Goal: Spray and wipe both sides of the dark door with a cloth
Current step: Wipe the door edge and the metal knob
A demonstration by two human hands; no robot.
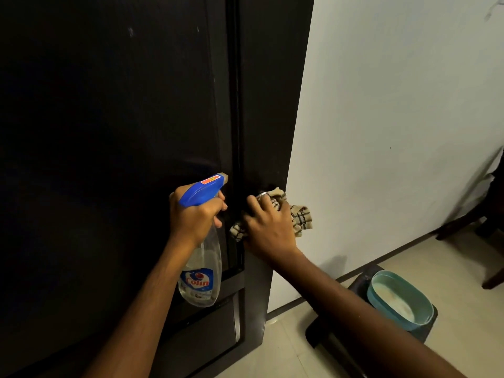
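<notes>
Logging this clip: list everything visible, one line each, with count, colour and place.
door: one, dark, fills the left half
spray bottle: one, clear with a blue trigger head, in front of the door
cloth: one, beige with dark checks, at the door's right edge
wall: one, white, right of the door
tub: one, teal with pale contents, on the stool at lower right
stool: one, dark, on the floor
floor: beige tiles, lower right
furniture legs: dark wood, right edge
left hand: grips the spray bottle
right hand: presses the cloth
</notes>
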